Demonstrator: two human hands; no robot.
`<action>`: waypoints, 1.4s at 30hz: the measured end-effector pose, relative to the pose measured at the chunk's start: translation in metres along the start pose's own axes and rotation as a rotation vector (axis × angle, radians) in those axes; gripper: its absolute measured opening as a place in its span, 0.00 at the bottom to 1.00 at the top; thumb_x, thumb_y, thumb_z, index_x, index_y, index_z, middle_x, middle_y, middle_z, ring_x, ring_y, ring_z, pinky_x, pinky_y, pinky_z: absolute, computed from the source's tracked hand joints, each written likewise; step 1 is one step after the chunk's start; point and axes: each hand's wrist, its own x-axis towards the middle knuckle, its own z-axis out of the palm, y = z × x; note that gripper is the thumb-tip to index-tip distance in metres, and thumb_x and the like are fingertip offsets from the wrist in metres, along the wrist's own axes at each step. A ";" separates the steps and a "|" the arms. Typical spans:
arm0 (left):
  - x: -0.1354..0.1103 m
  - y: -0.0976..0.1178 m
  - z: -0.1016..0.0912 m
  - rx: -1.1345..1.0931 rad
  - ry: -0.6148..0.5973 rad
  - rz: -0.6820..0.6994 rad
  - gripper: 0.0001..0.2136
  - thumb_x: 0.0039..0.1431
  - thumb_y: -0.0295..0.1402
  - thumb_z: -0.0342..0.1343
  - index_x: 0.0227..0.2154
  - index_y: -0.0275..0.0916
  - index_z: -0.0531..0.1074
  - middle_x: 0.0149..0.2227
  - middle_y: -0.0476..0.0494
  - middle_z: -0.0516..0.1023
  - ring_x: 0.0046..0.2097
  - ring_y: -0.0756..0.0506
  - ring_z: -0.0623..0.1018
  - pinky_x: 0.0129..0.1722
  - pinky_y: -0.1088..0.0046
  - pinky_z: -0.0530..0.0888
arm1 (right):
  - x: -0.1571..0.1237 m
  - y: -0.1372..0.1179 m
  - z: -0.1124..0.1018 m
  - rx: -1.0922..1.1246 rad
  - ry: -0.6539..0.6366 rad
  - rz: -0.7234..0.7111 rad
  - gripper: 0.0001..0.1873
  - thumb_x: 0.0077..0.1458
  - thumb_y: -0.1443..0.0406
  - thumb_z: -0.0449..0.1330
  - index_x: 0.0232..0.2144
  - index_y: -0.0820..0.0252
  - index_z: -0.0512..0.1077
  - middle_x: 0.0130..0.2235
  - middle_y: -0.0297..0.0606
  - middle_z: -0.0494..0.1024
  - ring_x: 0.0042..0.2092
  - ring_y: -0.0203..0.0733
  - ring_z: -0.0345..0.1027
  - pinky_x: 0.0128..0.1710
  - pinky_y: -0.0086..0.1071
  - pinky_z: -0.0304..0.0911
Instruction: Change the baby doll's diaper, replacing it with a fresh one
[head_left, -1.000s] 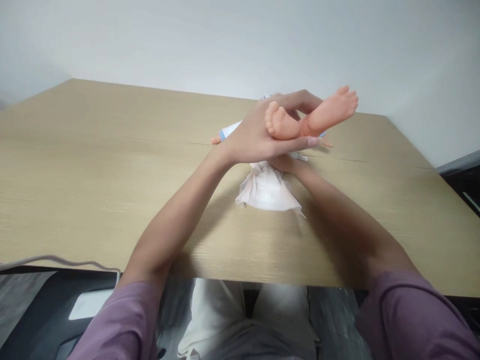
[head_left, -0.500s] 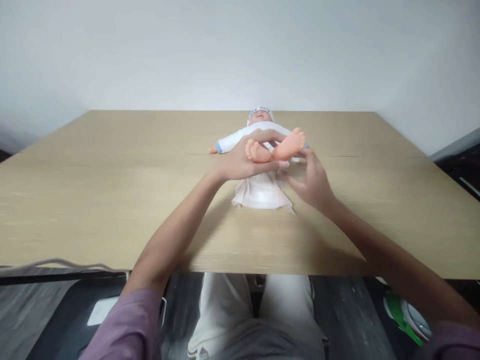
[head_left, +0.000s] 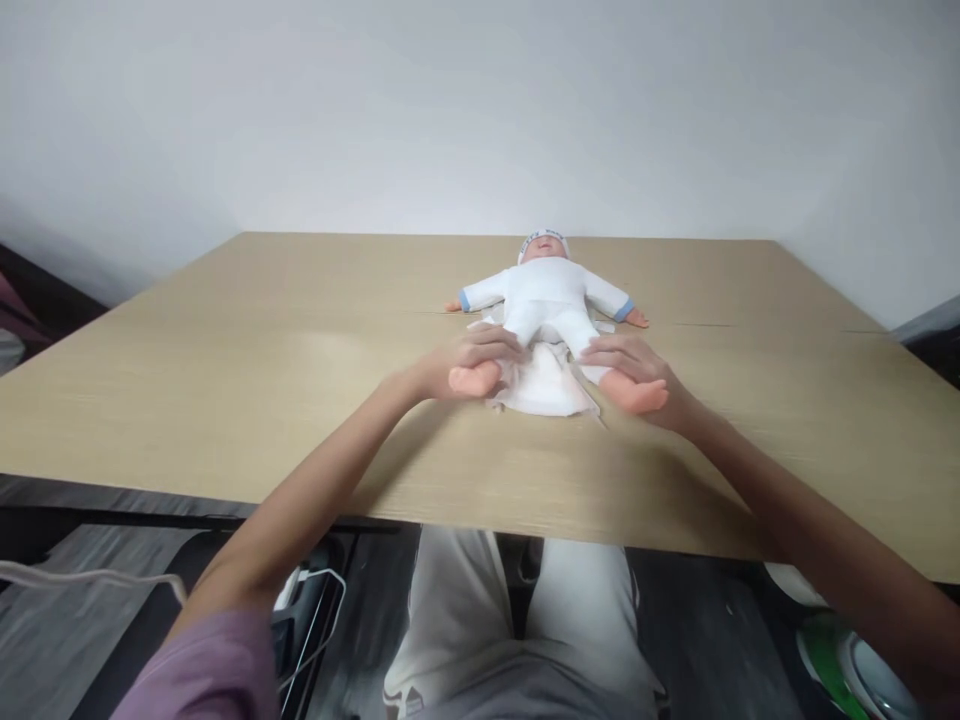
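A baby doll [head_left: 546, 285] in a white suit with blue cuffs and a printed headband lies on its back, head toward the wall. Its legs are spread apart. An unfolded white diaper [head_left: 546, 385] lies under its hips, the front part reaching toward me between the legs. My left hand [head_left: 472, 358] is wrapped over the doll's leg on the left, with the foot showing below my fingers. On the other side my right hand [head_left: 637, 370] grips the leg on the right just above its foot.
The wooden table [head_left: 300, 340] reaches back to a pale wall [head_left: 480, 120]. A white cable [head_left: 90, 576] hangs at the lower left. Below the table's front edge at the lower right is a green and white round object [head_left: 847, 660].
The doll's feet were raised and held close together; now the legs are lowered and spread, one in each hand. My hands have moved apart. The camera view has shifted slightly.
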 end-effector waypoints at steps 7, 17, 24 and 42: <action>-0.035 -0.017 0.027 -0.071 -0.029 -0.021 0.30 0.64 0.24 0.64 0.68 0.47 0.75 0.69 0.34 0.78 0.75 0.32 0.73 0.74 0.38 0.73 | -0.023 0.024 0.019 -0.165 -0.106 -0.080 0.23 0.66 0.71 0.54 0.55 0.47 0.81 0.63 0.40 0.82 0.65 0.55 0.76 0.64 0.53 0.71; -0.036 -0.005 0.024 -0.090 -0.096 -0.127 0.25 0.71 0.23 0.60 0.67 0.49 0.77 0.72 0.38 0.76 0.78 0.35 0.68 0.76 0.37 0.71 | -0.022 0.018 0.023 -0.147 -0.122 -0.007 0.27 0.65 0.77 0.54 0.53 0.44 0.81 0.61 0.37 0.84 0.65 0.52 0.78 0.65 0.55 0.73; -0.037 0.006 0.023 -0.113 -0.092 -0.221 0.24 0.79 0.27 0.48 0.70 0.51 0.73 0.73 0.42 0.75 0.79 0.38 0.67 0.78 0.42 0.68 | -0.019 0.012 0.015 0.027 -0.124 0.053 0.22 0.75 0.68 0.52 0.57 0.45 0.81 0.60 0.38 0.86 0.64 0.51 0.79 0.66 0.52 0.74; -0.012 0.035 0.051 0.168 0.053 -0.413 0.07 0.68 0.27 0.55 0.46 0.43 0.73 0.55 0.38 0.82 0.59 0.33 0.75 0.62 0.48 0.75 | -0.013 -0.047 0.039 -0.311 -0.118 0.196 0.26 0.75 0.65 0.55 0.70 0.45 0.73 0.62 0.48 0.79 0.62 0.63 0.75 0.62 0.62 0.73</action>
